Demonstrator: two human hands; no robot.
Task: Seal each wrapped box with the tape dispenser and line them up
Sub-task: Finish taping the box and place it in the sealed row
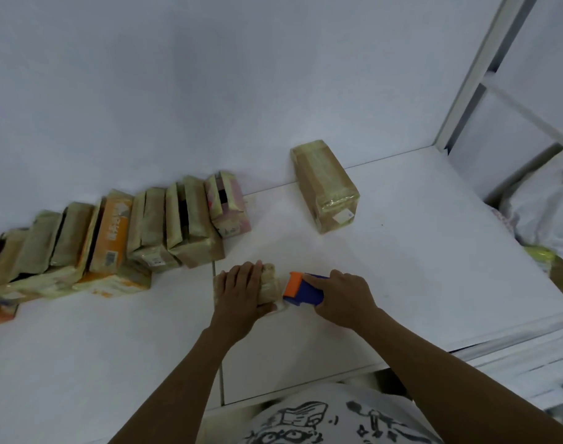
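the worktop [418,257] runs open from the hands to its right edge. along the back edge at the wall, a row of wrapped boxes [145,225] leans at left. left hand [241,290] lies flat on a small tape-glossed brown box [269,283]. right hand [344,296] grips the blue-and-orange tape dispenser [302,291] at its right end. a larger box [328,187] stands apart behind.

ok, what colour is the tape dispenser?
The tape dispenser has a blue body and an orange front end; the right hand grips it. Clearest in the head view.
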